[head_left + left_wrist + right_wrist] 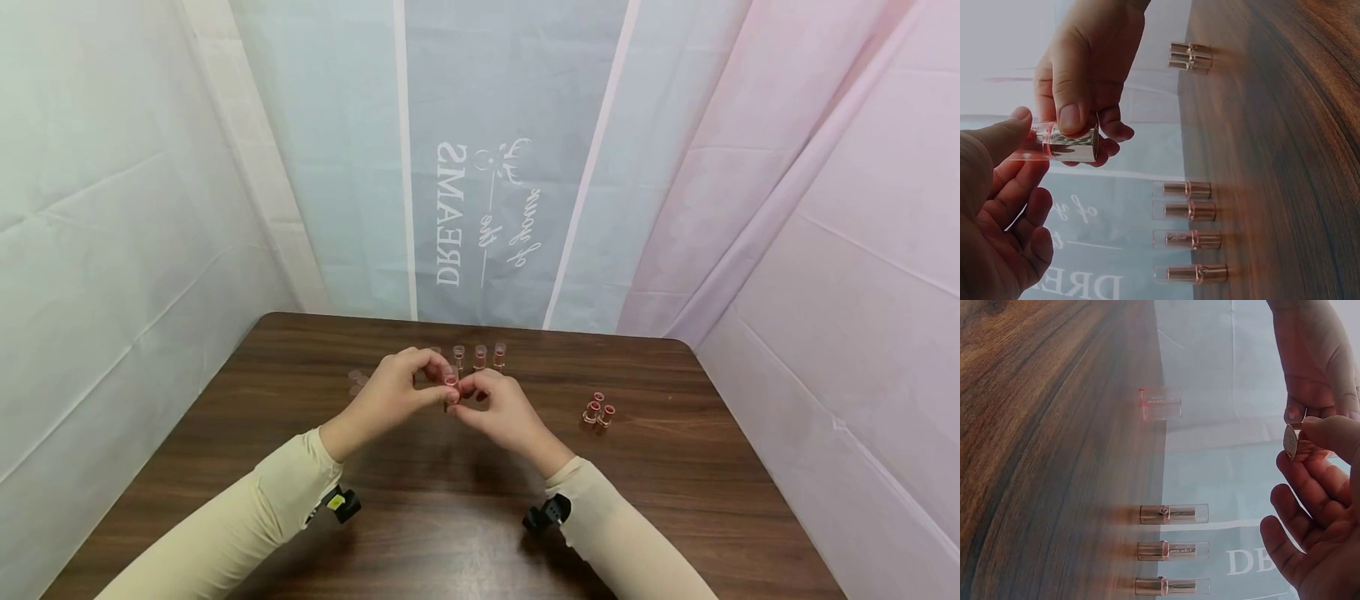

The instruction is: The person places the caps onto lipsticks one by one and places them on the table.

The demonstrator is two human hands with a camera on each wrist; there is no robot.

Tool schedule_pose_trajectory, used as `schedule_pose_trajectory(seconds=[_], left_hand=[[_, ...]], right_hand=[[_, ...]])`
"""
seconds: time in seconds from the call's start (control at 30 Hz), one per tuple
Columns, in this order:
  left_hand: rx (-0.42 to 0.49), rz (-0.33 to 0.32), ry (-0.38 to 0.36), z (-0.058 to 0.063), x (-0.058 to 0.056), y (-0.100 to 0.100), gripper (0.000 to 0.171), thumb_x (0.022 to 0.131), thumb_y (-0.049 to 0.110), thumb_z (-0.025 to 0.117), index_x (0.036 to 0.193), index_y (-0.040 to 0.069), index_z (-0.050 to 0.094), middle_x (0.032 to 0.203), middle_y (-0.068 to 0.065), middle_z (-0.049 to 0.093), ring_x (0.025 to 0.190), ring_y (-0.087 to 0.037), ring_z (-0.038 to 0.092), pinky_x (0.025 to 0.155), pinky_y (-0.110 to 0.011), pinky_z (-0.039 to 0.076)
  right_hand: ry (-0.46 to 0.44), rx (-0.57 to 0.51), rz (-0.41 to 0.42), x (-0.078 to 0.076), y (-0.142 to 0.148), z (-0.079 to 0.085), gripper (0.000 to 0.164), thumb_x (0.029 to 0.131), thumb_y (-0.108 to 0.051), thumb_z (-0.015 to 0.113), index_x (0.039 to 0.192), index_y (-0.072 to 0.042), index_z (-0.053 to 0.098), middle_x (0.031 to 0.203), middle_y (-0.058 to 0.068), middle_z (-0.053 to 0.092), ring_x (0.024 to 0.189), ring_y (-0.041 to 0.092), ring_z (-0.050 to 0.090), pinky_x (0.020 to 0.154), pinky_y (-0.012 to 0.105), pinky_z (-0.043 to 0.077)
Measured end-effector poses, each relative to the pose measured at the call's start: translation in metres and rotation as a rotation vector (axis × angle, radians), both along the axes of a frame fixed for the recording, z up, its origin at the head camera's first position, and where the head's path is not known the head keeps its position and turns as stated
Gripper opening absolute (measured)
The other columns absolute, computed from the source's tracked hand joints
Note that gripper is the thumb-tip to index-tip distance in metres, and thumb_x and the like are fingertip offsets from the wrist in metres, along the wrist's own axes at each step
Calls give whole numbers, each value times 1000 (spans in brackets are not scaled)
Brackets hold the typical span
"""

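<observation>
Both hands meet over the table around one lipstick tube (1074,145) with a shiny gold base. My left hand (397,390) pinches its clear cap (1035,139) between thumb and fingers. On the gold base, my right hand (508,410) has its thumb on one side and fingers on the other. In the left wrist view the cap sits over the tube's reddish upper end. Behind the hands, capped lipsticks (480,358) stand upright in a row; the left hand partly hides the row in the head view.
Several uncapped lipsticks (592,410) stand bunched on the right of the brown wooden table (675,500). Loose clear caps (1163,406) stand at the left, partly behind the left hand in the head view. Fabric curtains (337,167) surround the table's back and sides.
</observation>
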State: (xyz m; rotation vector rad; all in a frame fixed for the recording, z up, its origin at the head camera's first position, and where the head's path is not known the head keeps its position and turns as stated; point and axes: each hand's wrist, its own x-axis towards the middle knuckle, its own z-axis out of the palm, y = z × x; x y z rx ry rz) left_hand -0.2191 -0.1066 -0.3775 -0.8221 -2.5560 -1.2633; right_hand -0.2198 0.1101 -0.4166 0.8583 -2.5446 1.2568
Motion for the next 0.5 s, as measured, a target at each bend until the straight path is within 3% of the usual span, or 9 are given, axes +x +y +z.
schedule_pose_trajectory(seconds=[0.5], left_hand=[[-33, 22, 0, -2, 3, -3, 18, 85, 32, 85, 96, 25, 72, 90, 7, 66, 78, -16, 54, 66, -28, 44]], right_hand=[[0, 19, -1, 2, -4, 1, 17, 86, -22, 85, 100, -18, 76, 95, -8, 68, 92, 10, 63, 83, 33, 54]])
